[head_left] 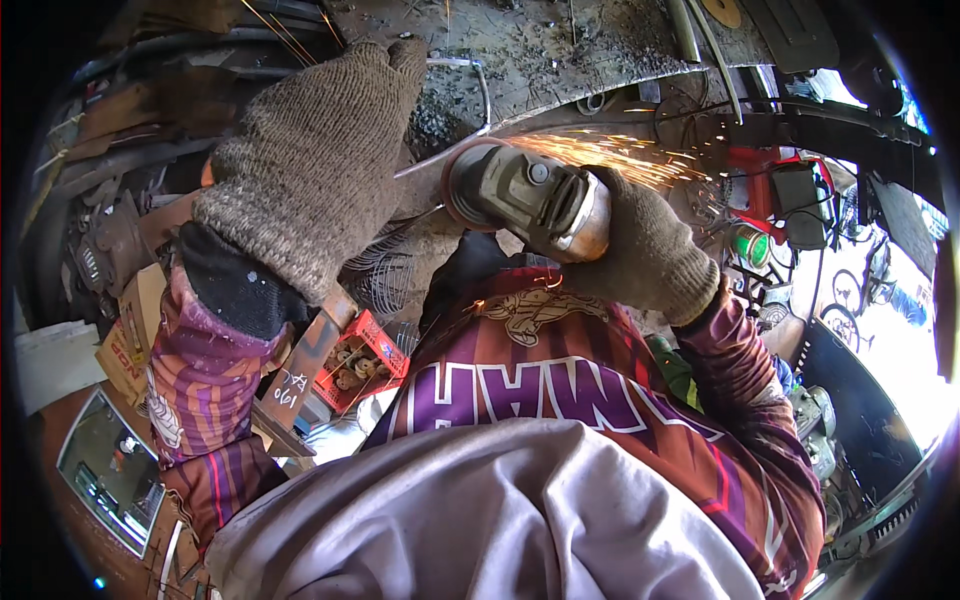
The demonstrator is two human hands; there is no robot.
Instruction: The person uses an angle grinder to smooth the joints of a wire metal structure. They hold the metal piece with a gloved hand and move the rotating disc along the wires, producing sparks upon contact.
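My right hand (pixel 655 245), in a brown knitted glove, is closed round the body of an angle grinder (pixel 525 195). Its disc (pixel 455 185) faces left, and bright orange sparks (pixel 600 155) spray rightward from behind the tool. My left hand (pixel 315 150), gloved the same way, is at the bench's near left edge, its back toward me. A thin bent metal rod (pixel 486 95) comes out from beside that glove and runs down to the grinder's disc. The left fingers curl away on the rod; their tips are hidden. The exact contact of disc and rod is hard to see.
The dark, gritty metal bench (pixel 590 85) spans the top, with a metal bar (pixel 683 30) on it. Below lie wire coils (pixel 385 280), a red crate (pixel 365 360) of round metal parts and a steel bar (pixel 305 360). A red-framed machine (pixel 800 195) stands at right.
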